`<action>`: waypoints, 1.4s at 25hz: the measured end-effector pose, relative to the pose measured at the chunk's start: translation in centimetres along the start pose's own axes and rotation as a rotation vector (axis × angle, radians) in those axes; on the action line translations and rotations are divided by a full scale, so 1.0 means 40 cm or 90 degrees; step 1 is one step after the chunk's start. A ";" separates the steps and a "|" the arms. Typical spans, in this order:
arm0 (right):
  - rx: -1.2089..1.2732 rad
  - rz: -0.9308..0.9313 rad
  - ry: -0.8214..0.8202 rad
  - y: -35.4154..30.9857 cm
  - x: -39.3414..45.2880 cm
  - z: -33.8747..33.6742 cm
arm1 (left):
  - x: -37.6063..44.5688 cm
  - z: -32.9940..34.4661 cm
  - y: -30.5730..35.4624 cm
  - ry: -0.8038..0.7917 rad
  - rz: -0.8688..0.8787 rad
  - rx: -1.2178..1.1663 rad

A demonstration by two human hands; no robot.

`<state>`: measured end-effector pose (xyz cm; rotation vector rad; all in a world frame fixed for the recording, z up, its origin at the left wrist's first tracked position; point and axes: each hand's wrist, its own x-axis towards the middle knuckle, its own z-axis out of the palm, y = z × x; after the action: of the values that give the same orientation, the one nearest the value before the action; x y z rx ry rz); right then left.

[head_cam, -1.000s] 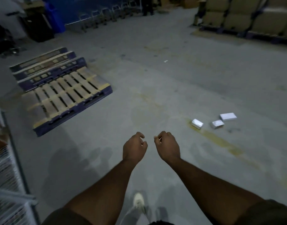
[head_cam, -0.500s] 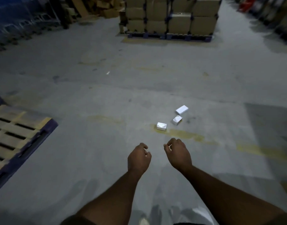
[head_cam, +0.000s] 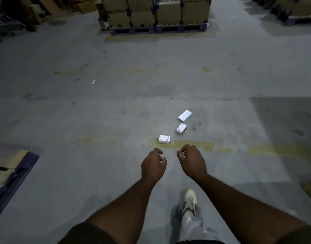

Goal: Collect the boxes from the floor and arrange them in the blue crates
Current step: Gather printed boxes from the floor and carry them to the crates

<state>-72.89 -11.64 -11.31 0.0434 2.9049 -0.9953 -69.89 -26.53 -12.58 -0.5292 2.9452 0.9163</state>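
Both hands hang in front of the body with a loose, empty grip: the left hand (head_cam: 153,164) and the right hand (head_cam: 192,162) have their fingers slackly curled and hold nothing. The two hands are near each other but apart, above bare concrete floor (head_cam: 80,106).

Head view: three white boxes lie on the floor just ahead of the hands, each apart from the others. The nearest box (head_cam: 164,139) lies flat at the left end of a worn yellow floor line (head_cam: 195,144), label side up. The middle box (head_cam: 181,128) sits beyond it to the right, tilted. The farthest box (head_cam: 185,115) lies flat, angled diagonally. No blue crate is visible.

A light shoe (head_cam: 190,199) is planted on the floor below the right hand. A wooden pallet (head_cam: 8,171) with a dark blue frame shows at the left edge. Stacked cardboard cartons (head_cam: 156,11) stand on pallets at the far end.
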 end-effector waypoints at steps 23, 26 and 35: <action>-0.071 0.038 -0.093 0.045 1.020 0.003 | 0.946 0.202 0.279 -0.115 -0.105 -0.082; -0.089 0.061 -0.104 0.022 1.161 0.024 | 1.086 0.228 0.277 -0.139 -0.123 -0.097; -0.058 0.069 -0.126 -0.004 1.438 0.125 | 1.378 0.274 0.278 -0.136 -0.186 -0.121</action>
<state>-129.98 -14.63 -19.53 0.0906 2.7319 -0.8007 -126.39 -29.25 -21.65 -0.7870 2.5208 1.1392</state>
